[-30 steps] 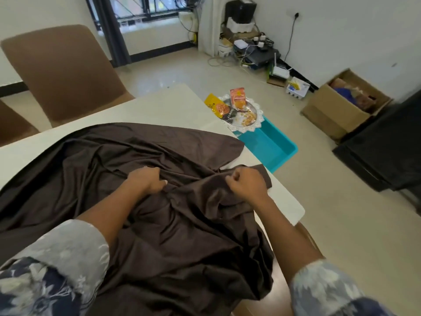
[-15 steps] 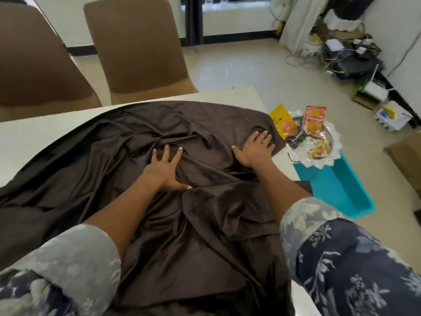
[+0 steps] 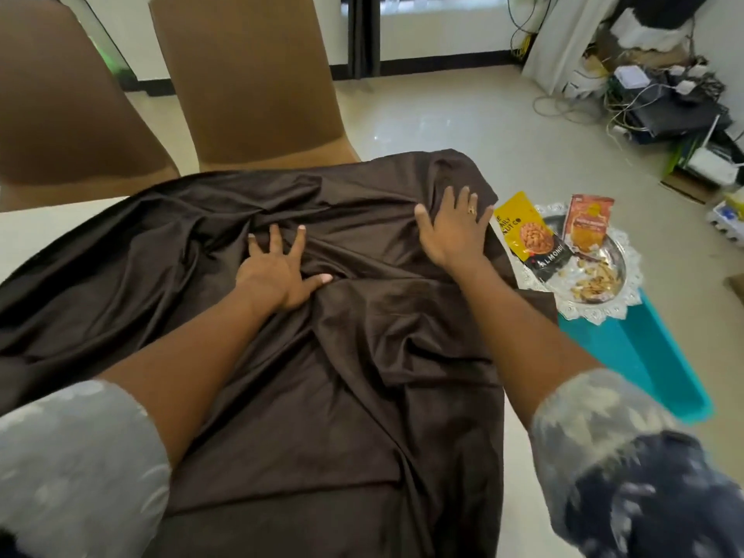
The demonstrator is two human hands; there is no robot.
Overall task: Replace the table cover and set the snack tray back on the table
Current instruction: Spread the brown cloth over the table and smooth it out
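Hands, left (image 3: pixel 277 271) and right (image 3: pixel 453 231), press flat on rumpled table cover (image 3: pixel 362 376).

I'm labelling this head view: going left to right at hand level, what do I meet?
Bare white tabletop → left hand, flat on the dark brown satin table cover → right hand, flat on it too → yellow almond pouch → orange snack packet, both on the silver lace-edged snack tray.

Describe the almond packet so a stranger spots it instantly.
Right of the brown table cover, a silver tray sits on a teal bin. The almond packet lies at its left edge: yellow with a black bottom, unlike the orange packet beside it.
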